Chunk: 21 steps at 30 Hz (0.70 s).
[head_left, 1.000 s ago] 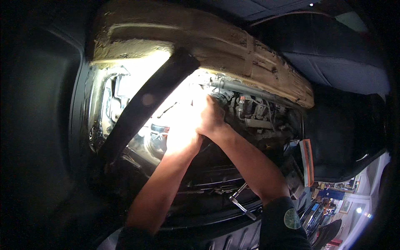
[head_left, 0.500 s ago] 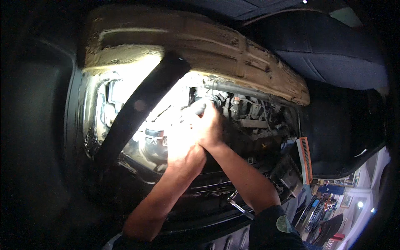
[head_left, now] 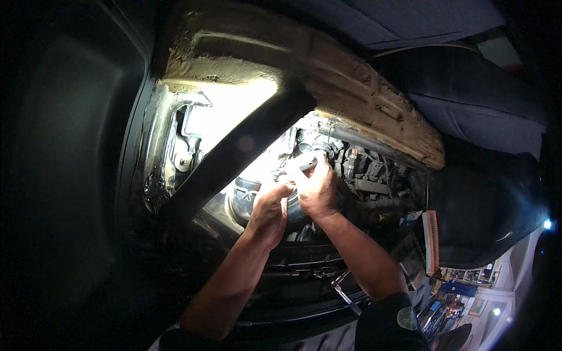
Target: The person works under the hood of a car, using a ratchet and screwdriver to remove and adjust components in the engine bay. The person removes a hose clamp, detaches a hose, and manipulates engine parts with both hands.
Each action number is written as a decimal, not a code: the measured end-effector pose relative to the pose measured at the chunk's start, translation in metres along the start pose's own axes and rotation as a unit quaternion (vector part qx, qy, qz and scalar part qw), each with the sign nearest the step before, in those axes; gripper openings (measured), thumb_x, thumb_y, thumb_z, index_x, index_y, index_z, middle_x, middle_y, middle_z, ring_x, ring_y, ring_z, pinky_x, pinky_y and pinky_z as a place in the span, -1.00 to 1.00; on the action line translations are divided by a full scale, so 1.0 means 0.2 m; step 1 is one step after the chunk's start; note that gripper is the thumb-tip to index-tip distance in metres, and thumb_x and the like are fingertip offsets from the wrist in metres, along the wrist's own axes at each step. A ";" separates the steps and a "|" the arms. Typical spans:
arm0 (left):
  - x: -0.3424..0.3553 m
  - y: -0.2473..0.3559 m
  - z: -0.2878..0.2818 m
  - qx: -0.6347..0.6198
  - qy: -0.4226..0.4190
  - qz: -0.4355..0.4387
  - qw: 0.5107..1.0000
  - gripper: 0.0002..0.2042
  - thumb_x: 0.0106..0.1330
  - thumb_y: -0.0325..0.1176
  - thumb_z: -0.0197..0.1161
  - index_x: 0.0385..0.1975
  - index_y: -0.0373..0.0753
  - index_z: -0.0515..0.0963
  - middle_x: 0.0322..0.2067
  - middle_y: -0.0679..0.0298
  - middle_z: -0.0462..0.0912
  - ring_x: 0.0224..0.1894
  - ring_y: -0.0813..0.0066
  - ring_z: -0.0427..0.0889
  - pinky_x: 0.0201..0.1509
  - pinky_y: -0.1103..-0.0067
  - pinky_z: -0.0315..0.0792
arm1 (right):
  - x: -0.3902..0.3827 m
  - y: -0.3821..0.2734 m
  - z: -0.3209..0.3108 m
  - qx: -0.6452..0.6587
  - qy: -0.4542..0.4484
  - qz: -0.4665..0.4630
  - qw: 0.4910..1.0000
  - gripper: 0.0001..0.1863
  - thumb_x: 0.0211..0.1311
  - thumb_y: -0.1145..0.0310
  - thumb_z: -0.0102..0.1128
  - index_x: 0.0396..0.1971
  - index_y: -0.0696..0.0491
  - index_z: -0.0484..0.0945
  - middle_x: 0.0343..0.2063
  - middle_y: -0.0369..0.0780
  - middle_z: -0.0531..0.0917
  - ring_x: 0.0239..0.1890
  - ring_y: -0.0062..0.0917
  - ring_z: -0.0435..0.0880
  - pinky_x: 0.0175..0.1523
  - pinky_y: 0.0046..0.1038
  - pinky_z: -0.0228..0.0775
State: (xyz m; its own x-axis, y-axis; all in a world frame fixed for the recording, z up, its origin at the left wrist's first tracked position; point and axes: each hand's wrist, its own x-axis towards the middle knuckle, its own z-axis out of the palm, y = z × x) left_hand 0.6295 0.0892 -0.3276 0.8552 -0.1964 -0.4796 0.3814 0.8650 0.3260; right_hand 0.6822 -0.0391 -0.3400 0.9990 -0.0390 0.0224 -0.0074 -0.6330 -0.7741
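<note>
Both my hands are inside an engine bay, close together. With thumb and fingers, my right hand (head_left: 319, 190) grips a dark grey tubular piece (head_left: 305, 164) that looks like a hose end, beside a round fitting (head_left: 325, 147). Just left of it and lower, my left hand (head_left: 270, 209) is curled, its thumb reaching toward the right hand. Whatever its fingers hold is hidden. Behind the left hand sits a round black housing (head_left: 240, 200) with a wire clip.
A thick black bar (head_left: 240, 146) crosses the bay diagonally. Tan insulation (head_left: 281, 55) lines the far edge, with dark seats (head_left: 456, 82) beyond. A ratchet (head_left: 345, 296) lies on the near edge, and an orange-rimmed air filter (head_left: 431, 243) stands at right.
The view has shifted, so the bay appears farther right. Glare on my hands has faded, and the tubular piece shows more clearly. Both hands stay close together at the same spot.
</note>
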 end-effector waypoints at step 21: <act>0.07 0.00 0.01 -0.056 0.013 -0.004 0.998 -0.56 0.56 -0.06 0.07 0.29 -0.17 0.35 0.18 0.22 0.50 0.19 0.44 0.49 0.36 0.40 0.32 | -0.19 -0.03 -0.14 -0.128 -0.011 -0.071 0.989 -0.70 0.21 0.29 0.45 -0.14 0.11 0.62 -0.29 -0.09 0.74 -0.22 -0.18 0.75 -0.10 -0.25 0.57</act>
State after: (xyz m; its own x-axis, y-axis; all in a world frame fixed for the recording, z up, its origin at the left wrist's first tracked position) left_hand 0.6418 0.0862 -0.3331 0.8418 -0.1930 -0.5041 0.3456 0.9101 0.2287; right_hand 0.6433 -0.0567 -0.3184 0.9914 0.0797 0.1040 0.1255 -0.8061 -0.5784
